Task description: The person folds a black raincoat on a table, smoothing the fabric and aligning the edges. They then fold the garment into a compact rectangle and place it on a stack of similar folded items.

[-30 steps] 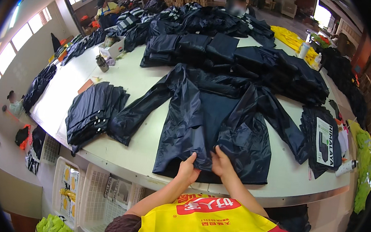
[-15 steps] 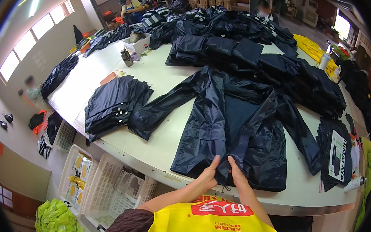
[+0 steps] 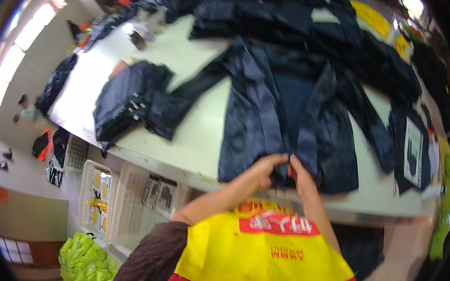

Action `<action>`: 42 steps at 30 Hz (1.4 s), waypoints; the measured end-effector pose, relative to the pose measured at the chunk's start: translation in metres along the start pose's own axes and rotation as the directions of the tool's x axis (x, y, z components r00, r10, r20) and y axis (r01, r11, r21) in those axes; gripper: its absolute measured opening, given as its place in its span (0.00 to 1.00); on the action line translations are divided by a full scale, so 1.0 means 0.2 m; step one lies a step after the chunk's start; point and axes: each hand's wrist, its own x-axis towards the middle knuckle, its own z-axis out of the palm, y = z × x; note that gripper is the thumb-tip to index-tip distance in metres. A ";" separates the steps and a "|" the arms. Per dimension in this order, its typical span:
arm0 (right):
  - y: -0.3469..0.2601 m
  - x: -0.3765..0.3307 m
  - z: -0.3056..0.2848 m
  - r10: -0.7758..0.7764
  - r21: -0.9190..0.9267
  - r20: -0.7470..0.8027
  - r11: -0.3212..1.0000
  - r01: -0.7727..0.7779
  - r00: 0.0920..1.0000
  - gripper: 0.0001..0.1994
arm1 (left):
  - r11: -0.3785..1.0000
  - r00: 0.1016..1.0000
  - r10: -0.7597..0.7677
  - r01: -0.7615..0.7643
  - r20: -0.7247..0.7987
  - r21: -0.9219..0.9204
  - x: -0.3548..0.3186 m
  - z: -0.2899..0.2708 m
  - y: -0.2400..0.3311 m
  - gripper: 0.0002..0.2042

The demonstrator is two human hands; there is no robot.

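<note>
A dark navy jacket (image 3: 255, 124) lies spread on the white table, front parted, sleeves out to both sides and hem toward me. At the bottom of its front opening, my left hand (image 3: 266, 170) pinches one front edge. Close beside it, my right hand (image 3: 301, 175) grips the other edge. The fingertips nearly meet there, and the small part between them is too blurred to make out. The left sleeve reaches a stack of folded navy garments (image 3: 131, 93). By the right sleeve lies a dark pile with a printed white panel (image 3: 413, 150).
Folded navy garments (image 3: 276, 25) line the back of the white table (image 3: 200, 122). Beneath its front edge at left stand white plastic baskets (image 3: 127, 207) with packages inside. A bright yellow-green heap (image 3: 86, 260) sits at lower left. Yellow cloth (image 3: 372, 17) lies at the far right.
The view has tilted down and blurred, so the table appears higher. My hands have come closer together at the hem, bringing the jacket's two front edges nearer each other.
</note>
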 end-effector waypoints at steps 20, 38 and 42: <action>0.00 -0.21 0.06 0.050 0.301 -0.174 0.954 0.005 0.983 0.06 | 0.994 0.995 0.081 -0.085 0.052 0.075 -0.06 0.03 -0.05 0.07; 0.03 -0.15 0.14 0.087 0.451 -0.258 0.892 0.040 0.962 0.03 | 0.993 0.996 0.042 -0.033 -0.077 0.116 -0.05 0.02 -0.08 0.07; 0.09 -0.14 0.05 0.164 0.389 -0.182 0.918 -0.082 0.970 0.08 | 0.991 0.999 0.020 -0.014 -0.042 0.136 -0.07 0.02 -0.07 0.07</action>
